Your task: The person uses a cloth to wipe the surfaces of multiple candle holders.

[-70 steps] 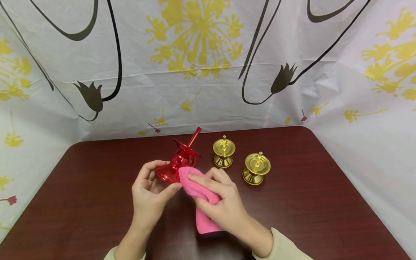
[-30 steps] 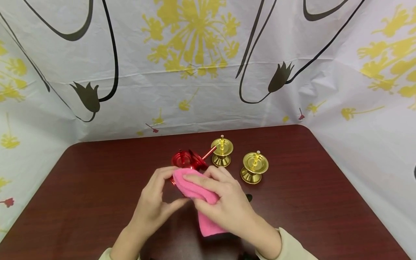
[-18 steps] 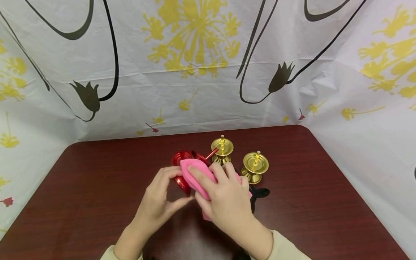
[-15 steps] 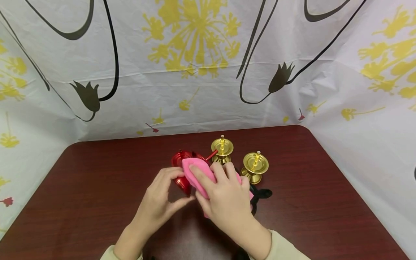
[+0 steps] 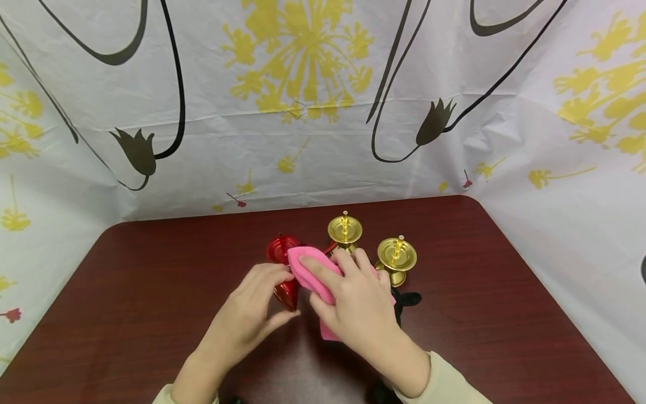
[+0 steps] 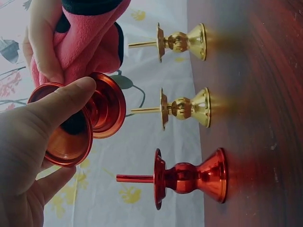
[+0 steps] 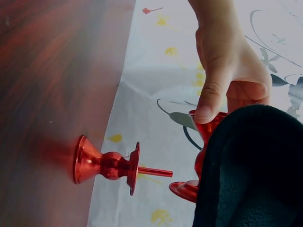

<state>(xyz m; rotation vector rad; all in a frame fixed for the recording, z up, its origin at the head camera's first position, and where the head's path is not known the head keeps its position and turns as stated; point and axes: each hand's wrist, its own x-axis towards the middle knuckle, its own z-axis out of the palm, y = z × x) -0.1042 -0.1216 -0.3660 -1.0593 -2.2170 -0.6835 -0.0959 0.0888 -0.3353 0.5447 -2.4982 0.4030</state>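
One red metallic candle holder is up off the bench, tilted, btwn both hands. L hand grips it by the flared base, thumb across the rim, fingers on the opp. side. R hand has its fingers pinching a bunched pink cloth w/ black edging, held up to the holder; can't tell exactly where cloth & metal touch. 2nd red candle holder stands upright on the bench, just past L hand. Two gold candle holders stand upright past R hand, apart from each other. White sheet w/ yellow & dark flower prints hangs behind.
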